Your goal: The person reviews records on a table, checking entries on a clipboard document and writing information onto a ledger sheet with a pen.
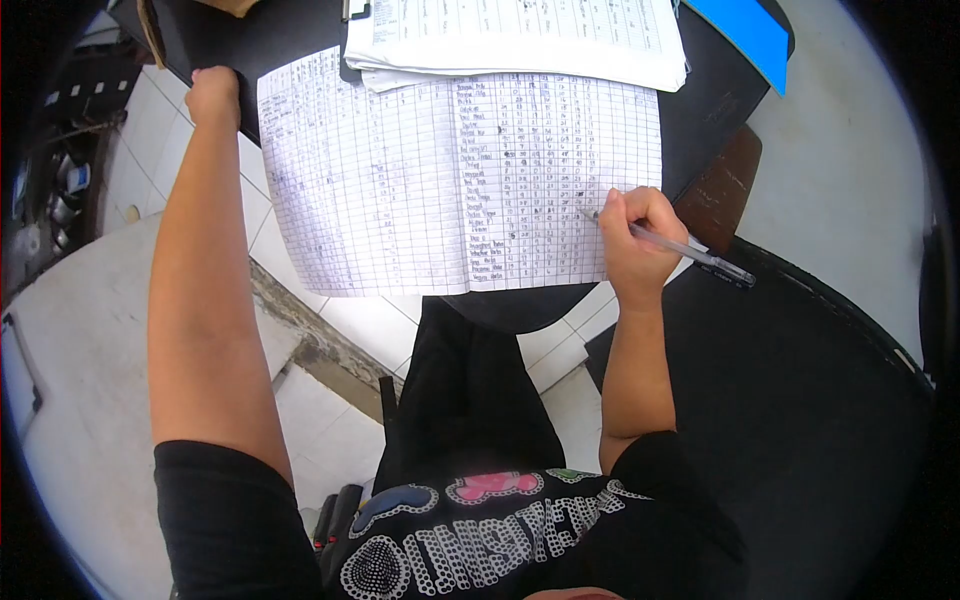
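Observation:
An open ruled notebook (420, 240) lies on the black table (700, 130), its gridded pages covered in handwritten names and figures. My right hand (640, 240) is closed around a pen (695, 253) with a clear barrel and dark end. The pen's tip touches or hovers just over the columns of the right page; which one I cannot tell. At the table's left edge, my left hand (213, 97) has its fingers curled over the rim, partly hidden. It is apart from the notebook.
A clipboard with a thick stack of printed sheets (520, 45) overlaps the notebook's top. A blue folder or sheet (745, 40) lies at the far right. A black surface (780, 400) stands to my right, and kitchen-like items (65, 200) stand at the left.

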`<state>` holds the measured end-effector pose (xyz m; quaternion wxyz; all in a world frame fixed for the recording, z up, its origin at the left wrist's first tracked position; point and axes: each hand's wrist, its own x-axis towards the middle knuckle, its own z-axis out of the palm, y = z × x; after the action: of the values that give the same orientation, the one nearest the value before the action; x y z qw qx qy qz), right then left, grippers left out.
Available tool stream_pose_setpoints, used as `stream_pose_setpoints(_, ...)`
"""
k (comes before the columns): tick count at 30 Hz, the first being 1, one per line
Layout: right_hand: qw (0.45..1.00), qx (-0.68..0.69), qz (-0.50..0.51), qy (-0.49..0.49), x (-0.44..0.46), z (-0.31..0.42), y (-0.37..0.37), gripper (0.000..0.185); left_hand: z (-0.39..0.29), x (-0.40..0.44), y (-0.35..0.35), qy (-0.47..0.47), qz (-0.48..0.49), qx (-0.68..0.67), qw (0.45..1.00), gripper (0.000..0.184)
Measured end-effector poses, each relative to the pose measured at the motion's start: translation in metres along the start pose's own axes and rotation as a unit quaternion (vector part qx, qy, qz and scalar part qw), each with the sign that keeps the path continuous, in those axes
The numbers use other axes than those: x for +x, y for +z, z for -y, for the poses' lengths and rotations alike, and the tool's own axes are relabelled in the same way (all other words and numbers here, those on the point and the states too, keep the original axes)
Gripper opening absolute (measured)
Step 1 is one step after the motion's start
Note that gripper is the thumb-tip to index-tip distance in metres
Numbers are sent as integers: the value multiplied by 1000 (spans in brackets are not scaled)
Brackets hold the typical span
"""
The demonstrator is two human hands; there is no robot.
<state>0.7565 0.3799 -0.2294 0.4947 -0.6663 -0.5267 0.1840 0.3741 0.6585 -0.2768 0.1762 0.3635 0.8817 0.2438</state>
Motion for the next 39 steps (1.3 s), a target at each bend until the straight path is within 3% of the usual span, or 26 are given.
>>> stream_pose_setpoints(7,1000,-8,3,5,0,1,-1,28,-2,-5,-3,40,-20,66,997,48)
stream_pose_setpoints(10,1000,-7,0,5,-1,2,0,29,-3,-6,0,-38,-39,-57,997,51)
stream_pose_setpoints(13,1000,3,1,15,-1,0,0,29,40,61,28,37,-39,5,999,53)
stream_pose_setpoints(16,1000,-8,-5,-8,0,0,0,29,-3,-5,-1,-34,-31,-49,998,54)
stream_pose_setpoints(19,1000,-8,-5,-7,0,2,0,29,-4,-8,-1,-32,-48,-68,996,54)
stream_pose_setpoints(22,1000,10,0,17,-1,3,-2,26,-10,-15,-5,-54,-42,-72,995,54)
stream_pose_setpoints(25,982,113,-27,152,1,5,-7,22,-8,-10,-2,-63,-47,-73,994,54)
stream_pose_setpoints(26,982,134,5,134,0,1,-11,15,-5,-7,-2,-56,-44,-62,996,54)
stream_pose_setpoints(29,973,151,-19,173,2,11,-4,12,-2,-6,-1,-34,-36,-37,998,56)
stream_pose_setpoints(30,976,150,16,157,-2,1,-9,11,-6,-15,-5,-26,-37,-40,998,57)
stream_pose_setpoints(31,975,142,22,171,0,7,-9,12,4,-4,-1,54,-25,51,997,57)
stream_pose_setpoints(34,974,160,32,159,1,13,-9,12,-4,-14,-5,-27,-35,-48,998,59)
stream_pose_setpoints(39,975,160,38,152,0,14,-8,12,-18,-29,-13,-71,-41,-80,993,57)
